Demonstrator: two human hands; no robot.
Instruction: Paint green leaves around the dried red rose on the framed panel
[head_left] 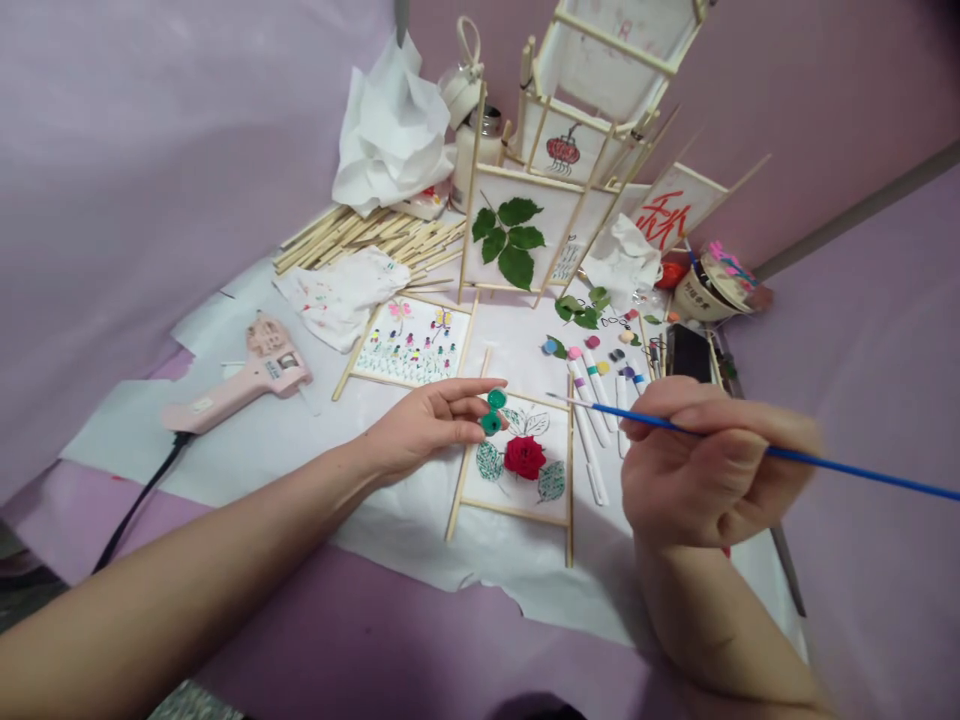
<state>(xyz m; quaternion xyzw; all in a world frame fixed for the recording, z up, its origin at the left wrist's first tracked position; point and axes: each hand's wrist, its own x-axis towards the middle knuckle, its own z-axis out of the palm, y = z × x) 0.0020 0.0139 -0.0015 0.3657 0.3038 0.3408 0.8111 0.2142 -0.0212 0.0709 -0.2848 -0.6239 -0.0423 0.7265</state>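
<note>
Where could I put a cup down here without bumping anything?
White paper shows between the pink glue gun and the left hand, and below the rose panel. It's crowded by the right hand, with markers and paint dabs close together.

At nine o'clock lies a pink glue gun (247, 375), its black cord (142, 499) trailing toward seven. At eleven, bamboo sticks (367, 240) sit in a pile below crumpled tissue (390, 130). A leaf panel (502, 235) stands upright at twelve, a lantern panel (562, 150) behind it at one, and a red-character panel (671, 205) at two. Paint markers (589, 440) lie at three.
</note>
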